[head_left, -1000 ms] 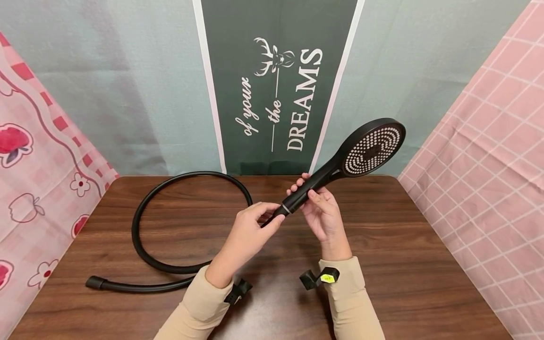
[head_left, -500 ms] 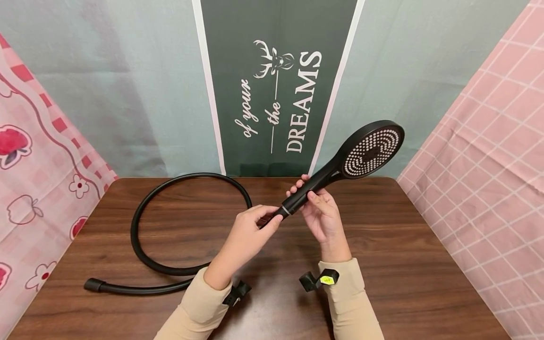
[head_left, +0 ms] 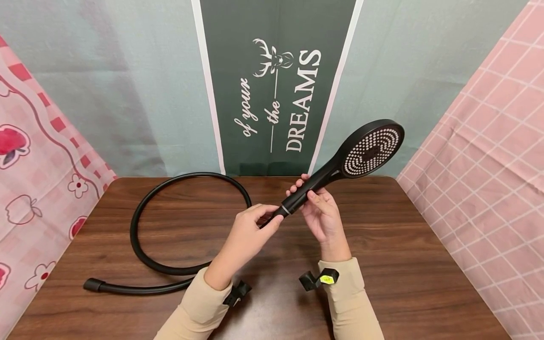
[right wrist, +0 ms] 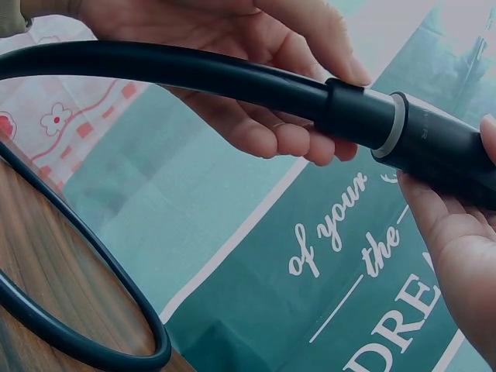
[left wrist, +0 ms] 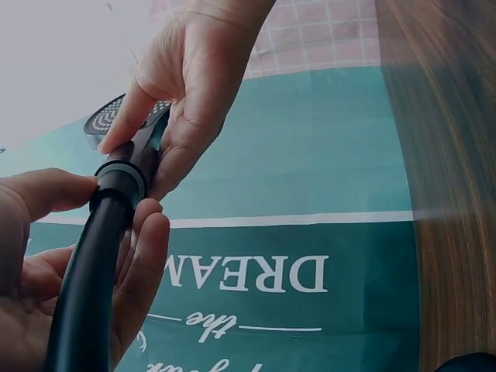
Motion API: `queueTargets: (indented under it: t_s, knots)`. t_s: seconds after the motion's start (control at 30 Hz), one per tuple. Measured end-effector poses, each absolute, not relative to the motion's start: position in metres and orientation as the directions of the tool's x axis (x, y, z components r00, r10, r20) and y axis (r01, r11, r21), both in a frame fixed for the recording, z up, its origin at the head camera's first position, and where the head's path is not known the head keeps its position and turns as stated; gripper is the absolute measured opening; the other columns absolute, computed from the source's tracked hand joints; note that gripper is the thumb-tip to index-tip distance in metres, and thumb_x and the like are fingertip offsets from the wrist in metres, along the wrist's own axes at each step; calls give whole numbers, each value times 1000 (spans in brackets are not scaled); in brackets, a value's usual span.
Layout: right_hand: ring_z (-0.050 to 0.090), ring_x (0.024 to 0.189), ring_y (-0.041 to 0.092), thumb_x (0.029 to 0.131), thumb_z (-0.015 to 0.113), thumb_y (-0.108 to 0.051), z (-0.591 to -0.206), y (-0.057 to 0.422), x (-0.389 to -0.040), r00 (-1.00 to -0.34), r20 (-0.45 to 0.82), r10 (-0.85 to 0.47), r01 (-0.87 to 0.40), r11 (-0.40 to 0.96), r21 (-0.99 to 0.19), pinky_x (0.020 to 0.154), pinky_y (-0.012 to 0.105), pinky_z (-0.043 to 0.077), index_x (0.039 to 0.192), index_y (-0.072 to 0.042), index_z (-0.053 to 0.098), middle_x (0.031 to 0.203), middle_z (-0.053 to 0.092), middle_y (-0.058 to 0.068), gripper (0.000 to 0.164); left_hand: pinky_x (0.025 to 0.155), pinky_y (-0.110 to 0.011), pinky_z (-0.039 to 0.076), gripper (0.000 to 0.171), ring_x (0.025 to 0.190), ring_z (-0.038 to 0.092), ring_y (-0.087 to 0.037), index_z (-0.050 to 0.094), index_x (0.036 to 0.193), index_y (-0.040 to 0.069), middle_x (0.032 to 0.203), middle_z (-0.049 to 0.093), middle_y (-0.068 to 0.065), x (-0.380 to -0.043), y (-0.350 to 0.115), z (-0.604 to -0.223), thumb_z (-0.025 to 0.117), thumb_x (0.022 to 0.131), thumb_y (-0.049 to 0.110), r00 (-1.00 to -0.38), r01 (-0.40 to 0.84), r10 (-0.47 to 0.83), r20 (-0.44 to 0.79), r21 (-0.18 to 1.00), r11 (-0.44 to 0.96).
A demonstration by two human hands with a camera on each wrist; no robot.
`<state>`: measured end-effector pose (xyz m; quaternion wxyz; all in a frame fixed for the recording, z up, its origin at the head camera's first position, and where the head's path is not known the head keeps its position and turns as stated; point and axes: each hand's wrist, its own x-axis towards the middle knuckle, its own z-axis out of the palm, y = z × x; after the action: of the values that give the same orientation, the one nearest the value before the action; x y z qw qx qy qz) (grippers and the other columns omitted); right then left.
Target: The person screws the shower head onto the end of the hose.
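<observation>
A black shower head (head_left: 370, 150) with pale nozzles is held above the table, tilted up to the right. My right hand (head_left: 324, 217) grips its handle, thumb in front and fingers behind. The end of a black shower hose (right wrist: 201, 68) meets the handle's lower end at a light grey ring (right wrist: 395, 124). My left hand (head_left: 254, 226) pinches the hose's end collar (right wrist: 349, 108) between thumb and fingers, just below that ring. From there the hose runs down and loops on the table; its other end fitting (head_left: 94, 284) lies at the left.
The wooden table (head_left: 403, 264) reaches back to a grey-green cloth backdrop (head_left: 161, 104) with printed lettering. Pink cloths (head_left: 480, 189) hang along both sides. A small black camera mount (head_left: 319, 279) sits on each sleeve cuff.
The view has shifted very slightly. Both hands, the shower head and the hose stay practically in place.
</observation>
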<state>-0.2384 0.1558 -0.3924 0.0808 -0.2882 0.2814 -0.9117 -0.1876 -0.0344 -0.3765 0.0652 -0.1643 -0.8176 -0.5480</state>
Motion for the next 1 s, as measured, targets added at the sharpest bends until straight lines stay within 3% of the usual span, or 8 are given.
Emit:
queueTargets:
  t_s: [0.37, 1.0]
  knots:
    - [66, 109, 22, 102, 45, 3, -392, 156, -237, -822, 478, -311, -13, -828, -561, 105, 36, 49, 127, 0, 57, 114, 66, 10, 28, 72, -25, 52, 18, 79, 61, -11, 75, 109, 12, 91, 70, -2, -189, -36, -378, 67, 96, 22, -946, 309, 209, 250, 888, 339]
    - [66, 109, 22, 102, 45, 3, -390, 155, -236, -822, 476, -312, -9, -829, -559, 105, 35, 49, 127, 0, 57, 113, 67, 10, 28, 74, -25, 53, 20, 82, 63, -9, 74, 111, 12, 94, 70, -2, -188, -35, -377, 67, 95, 22, -944, 317, 204, 259, 885, 342]
